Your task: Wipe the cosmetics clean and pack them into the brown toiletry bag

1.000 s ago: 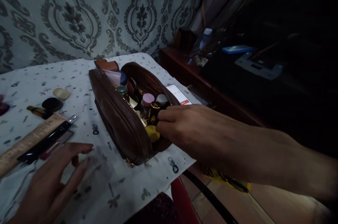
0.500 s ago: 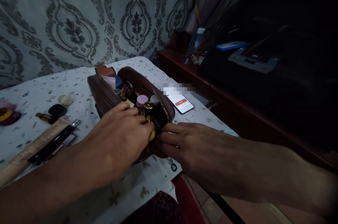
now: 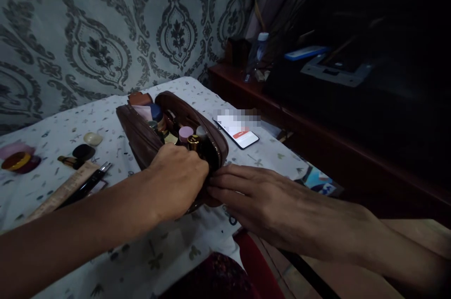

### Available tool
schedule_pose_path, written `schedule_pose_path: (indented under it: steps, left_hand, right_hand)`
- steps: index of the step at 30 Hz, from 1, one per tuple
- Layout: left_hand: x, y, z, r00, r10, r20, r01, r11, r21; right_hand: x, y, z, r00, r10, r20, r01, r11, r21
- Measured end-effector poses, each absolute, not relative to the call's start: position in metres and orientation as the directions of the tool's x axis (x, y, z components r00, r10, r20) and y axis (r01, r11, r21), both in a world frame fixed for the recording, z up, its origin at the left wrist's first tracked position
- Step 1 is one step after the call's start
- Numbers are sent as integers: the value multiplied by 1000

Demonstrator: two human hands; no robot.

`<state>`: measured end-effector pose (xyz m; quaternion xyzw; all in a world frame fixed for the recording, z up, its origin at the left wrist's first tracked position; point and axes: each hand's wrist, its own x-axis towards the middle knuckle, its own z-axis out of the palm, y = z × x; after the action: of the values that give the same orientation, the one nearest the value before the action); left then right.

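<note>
A brown makeup bag (image 3: 136,132) stands unzipped on the patterned cloth, packed with cosmetics. Among its contents I make out a pink-capped container (image 3: 186,134), a gold-capped bottle (image 3: 193,142) and a dark blue lid (image 3: 156,112). My left hand (image 3: 178,179) reaches into the near end of the opening, its fingers curled down and hidden; whatever they hold is out of sight. At the bag's near right corner, my right hand (image 3: 253,195) grips the edge, fingers together and tips partly hidden.
To the left lie a beige tube (image 3: 66,188), a black pen-like item (image 3: 86,184), a black round lid (image 3: 83,151), a cream oval piece (image 3: 92,139) and an amber jar (image 3: 21,162). A phone (image 3: 243,137) lies right of the bag. A dark red ledge (image 3: 243,95) runs beyond, with a plastic bottle (image 3: 260,48).
My left hand has gone deeper into the bag, and the yellow item seen by its fingers is now hidden. My right hand stays at the bag's corner. The view has shifted slightly.
</note>
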<state>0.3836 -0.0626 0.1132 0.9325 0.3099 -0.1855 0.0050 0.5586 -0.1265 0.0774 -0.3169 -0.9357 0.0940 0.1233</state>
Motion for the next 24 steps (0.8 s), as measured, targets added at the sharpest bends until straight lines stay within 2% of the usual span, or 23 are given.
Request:
schedule_pose_path:
  steps: [7, 15, 18, 24]
  left_hand:
    - [384, -67, 105, 758, 558, -338, 547, -826, -137]
    - [383, -70, 103, 721, 622, -307, 620, -776, -116]
    - [381, -72, 103, 720, 631, -290, 633, -768, -100]
    - [384, -71, 107, 705, 609, -363, 613, -781, -120]
  right_hand:
    - [562, -133, 73, -733, 647, 209, 567, 752, -336]
    - [562, -136, 73, -720, 659, 216, 564, 738, -371]
    - [562, -136, 72, -728, 647, 224, 554, 749, -363]
    - [562, -135, 73, -741, 637, 210, 569, 763, -306]
